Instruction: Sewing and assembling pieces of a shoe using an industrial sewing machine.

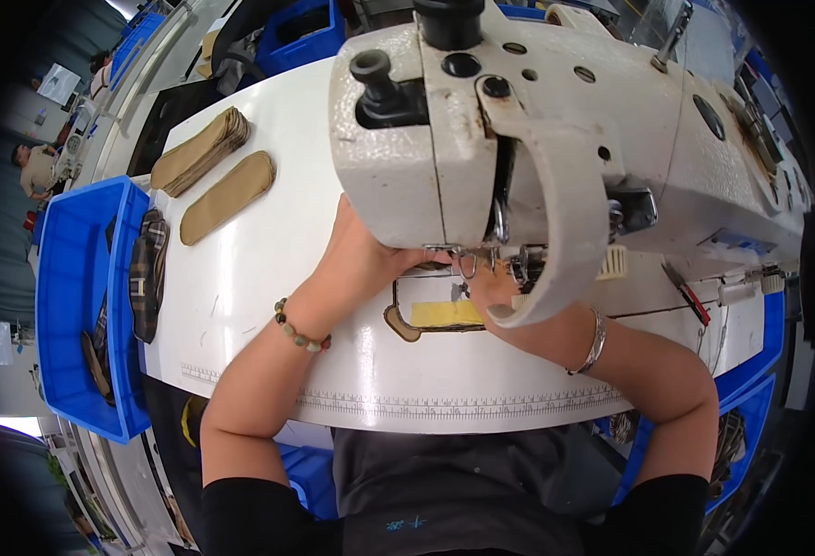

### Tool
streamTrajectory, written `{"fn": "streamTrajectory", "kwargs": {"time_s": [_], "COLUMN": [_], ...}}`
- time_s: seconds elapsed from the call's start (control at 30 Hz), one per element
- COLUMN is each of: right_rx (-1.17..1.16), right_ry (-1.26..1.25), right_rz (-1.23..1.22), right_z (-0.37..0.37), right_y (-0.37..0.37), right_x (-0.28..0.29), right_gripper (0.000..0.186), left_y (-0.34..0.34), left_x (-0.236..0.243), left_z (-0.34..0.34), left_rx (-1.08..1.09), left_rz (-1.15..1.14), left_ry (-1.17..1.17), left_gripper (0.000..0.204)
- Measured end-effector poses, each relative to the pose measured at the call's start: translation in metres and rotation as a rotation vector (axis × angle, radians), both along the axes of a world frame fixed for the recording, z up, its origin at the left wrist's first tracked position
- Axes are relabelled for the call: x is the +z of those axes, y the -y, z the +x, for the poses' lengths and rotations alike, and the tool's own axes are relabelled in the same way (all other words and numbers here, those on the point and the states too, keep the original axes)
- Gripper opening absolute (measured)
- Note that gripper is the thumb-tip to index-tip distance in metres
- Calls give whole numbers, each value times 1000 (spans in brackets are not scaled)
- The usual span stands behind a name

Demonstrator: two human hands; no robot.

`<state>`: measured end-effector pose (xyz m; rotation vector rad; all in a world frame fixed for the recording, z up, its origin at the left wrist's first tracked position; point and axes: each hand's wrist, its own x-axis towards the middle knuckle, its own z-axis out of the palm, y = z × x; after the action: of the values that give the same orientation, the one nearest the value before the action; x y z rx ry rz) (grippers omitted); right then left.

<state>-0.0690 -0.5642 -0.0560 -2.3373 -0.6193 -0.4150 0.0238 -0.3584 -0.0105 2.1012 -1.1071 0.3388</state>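
A white sewing machine (pixel 384 139) stands over the work and hides much of both hands. My left hand (pixel 357 252) reaches in from the left, its thumb and fingertips closed at a small dark cloth piece (pixel 431 267) beside the presser foot (pixel 468 264). Across from it, my right hand (pixel 500 289) is close to the needle area. The machine's curved white guard covers most of its fingers, so its grip cannot be made out. Just below the hands, a brown-edged rounded piece (pixel 401 326) lies by a yellow strip (pixel 445 315) on the machine bed.
Tan oval fabric pieces (pixel 227 197) lie at the left, beside a thicker stack (pixel 201 151). Plaid pieces (pixel 148 275) hang near a blue bin (pixel 88 315). Red-handled snips (pixel 686 291) rest at the right. A ruler strip (pixel 463 406) follows the table's front edge.
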Motion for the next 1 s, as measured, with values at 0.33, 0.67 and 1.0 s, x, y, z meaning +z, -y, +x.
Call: {"fn": "streamTrajectory", "kwargs": {"time_s": [0.33,0.67,1.0], "right_rx": [88,-45,-4], "right_ry": [206,120,228], "right_rz": [-304,-27,-172], "right_z": [-9,-10,-8], "right_y": [1,-4,4], "right_x": [28,15,8], "right_gripper": [16,10,10], "left_y": [-1,-1,0], "left_x": [20,22,27], "left_z": [-13,-13,-18], "left_rx": [9,13,52], "left_rz": [60,94,190], "left_ry": [-142,-69,9], "left_gripper": [32,33,35]}}
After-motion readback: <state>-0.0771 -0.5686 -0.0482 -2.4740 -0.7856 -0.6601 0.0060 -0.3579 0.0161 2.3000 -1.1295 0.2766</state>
